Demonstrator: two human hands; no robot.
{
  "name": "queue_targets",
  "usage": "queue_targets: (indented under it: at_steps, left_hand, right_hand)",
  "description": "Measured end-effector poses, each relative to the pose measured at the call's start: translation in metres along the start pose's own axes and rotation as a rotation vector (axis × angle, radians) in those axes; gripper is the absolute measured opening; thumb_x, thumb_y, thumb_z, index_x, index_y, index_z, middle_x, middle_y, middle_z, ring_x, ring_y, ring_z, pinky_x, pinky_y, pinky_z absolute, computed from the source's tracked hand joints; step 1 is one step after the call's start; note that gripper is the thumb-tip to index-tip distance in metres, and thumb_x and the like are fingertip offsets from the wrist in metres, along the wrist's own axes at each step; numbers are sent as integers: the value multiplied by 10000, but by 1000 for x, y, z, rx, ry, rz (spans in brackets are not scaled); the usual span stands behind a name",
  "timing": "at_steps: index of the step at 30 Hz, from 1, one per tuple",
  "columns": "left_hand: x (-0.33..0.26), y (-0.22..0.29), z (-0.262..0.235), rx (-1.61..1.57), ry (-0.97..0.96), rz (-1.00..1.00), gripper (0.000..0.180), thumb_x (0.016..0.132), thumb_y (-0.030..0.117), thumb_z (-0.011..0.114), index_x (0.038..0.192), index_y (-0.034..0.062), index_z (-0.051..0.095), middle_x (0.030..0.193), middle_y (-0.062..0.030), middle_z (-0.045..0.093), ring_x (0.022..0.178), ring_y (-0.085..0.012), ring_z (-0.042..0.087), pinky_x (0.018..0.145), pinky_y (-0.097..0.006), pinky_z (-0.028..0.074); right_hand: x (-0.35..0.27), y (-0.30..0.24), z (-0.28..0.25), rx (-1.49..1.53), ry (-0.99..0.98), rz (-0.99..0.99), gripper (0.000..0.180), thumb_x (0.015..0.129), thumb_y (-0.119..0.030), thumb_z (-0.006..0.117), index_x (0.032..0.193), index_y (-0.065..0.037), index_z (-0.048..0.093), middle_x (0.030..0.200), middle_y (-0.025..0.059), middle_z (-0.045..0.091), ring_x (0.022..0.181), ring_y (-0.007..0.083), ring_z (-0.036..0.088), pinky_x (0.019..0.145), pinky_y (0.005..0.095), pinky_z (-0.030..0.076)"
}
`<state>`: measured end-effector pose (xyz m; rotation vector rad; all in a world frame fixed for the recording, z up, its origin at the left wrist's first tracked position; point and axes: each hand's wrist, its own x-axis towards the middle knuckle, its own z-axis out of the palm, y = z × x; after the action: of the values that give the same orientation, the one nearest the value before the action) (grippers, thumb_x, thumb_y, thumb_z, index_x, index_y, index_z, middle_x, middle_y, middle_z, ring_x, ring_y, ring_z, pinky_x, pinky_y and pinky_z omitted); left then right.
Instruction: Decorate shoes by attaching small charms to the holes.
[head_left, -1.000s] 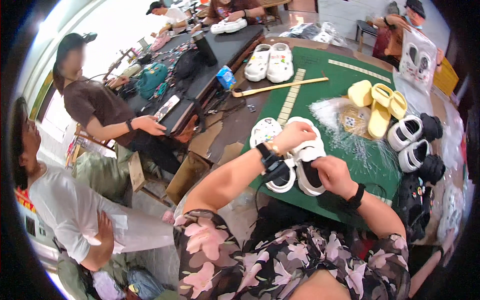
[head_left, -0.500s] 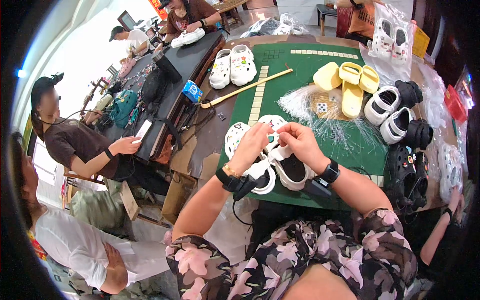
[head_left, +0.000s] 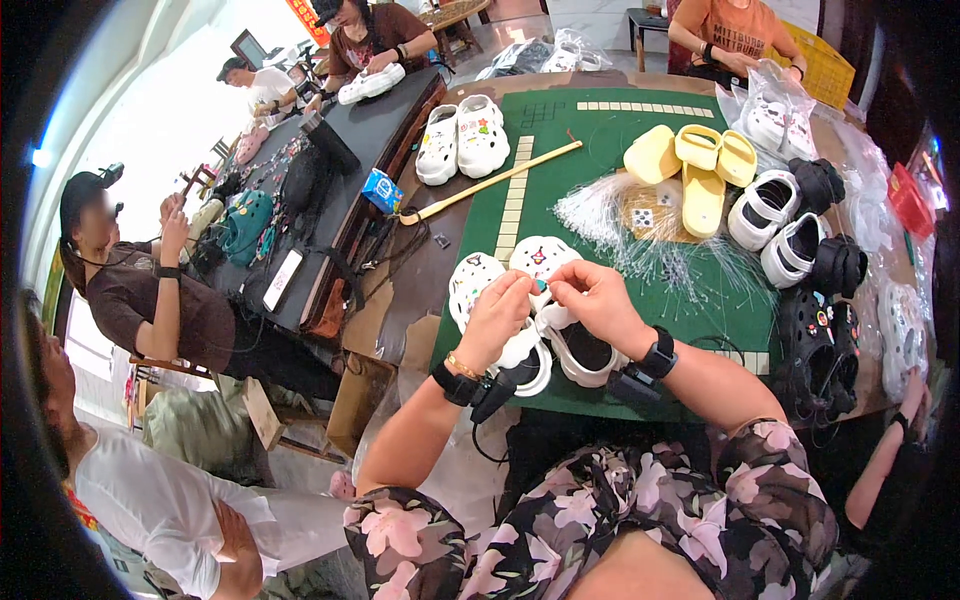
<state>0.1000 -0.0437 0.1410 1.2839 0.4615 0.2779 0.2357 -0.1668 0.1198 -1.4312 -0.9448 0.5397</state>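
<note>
A pair of white clogs lies on the green mat in front of me, toes pointing away. Small colourful shoe charms dot the left clog (head_left: pixel 476 272) and the right clog (head_left: pixel 543 254). Over their middles, my left hand (head_left: pixel 500 318) pinches a small teal piece (head_left: pixel 541 286), probably a shoe charm. My right hand (head_left: pixel 592 308) is closed in a pinch close beside that piece; whether its fingertips touch it or hold something else is hidden. Both hands partly cover the clogs, whose open heels face me.
Beyond lie a yellow stick (head_left: pixel 495 182), decorated white clogs (head_left: pixel 478 140), clear plastic strands (head_left: pixel 610 215) and yellow slippers (head_left: pixel 704 200). White shoes (head_left: pixel 790 250) and black clogs (head_left: pixel 805 345) line the right side. Other people work around; a phone (head_left: pixel 283 280) lies on the black table.
My hands have drawn slightly toward me, uncovering the clog toes and the teal piece. The person at left has put the phone down and raised their hands. An orange-shirted person now shows behind the bagged clogs.
</note>
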Motion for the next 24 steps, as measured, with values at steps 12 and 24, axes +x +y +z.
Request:
queue_targets:
  at_steps: [12,24]
  left_hand:
    - [-1,-9,-7,-110,-49,-28,195,1009,224,467,910,75,544,582,106,329,450,7,241,398,-186,176]
    - [-2,-6,-5,-98,-54,-59,197,1001,208,473,877,72,543,556,111,323,427,9,237,384,-184,167]
  right_hand:
    - [-3,-8,3,-70,-27,-15,175,858,-133,628,921,23,678,782,73,695,684,89,618,641,254,503]
    - [-3,-7,3,-94,-18,-26,171,854,-138,619,896,18,675,763,74,687,661,92,611,627,254,499]
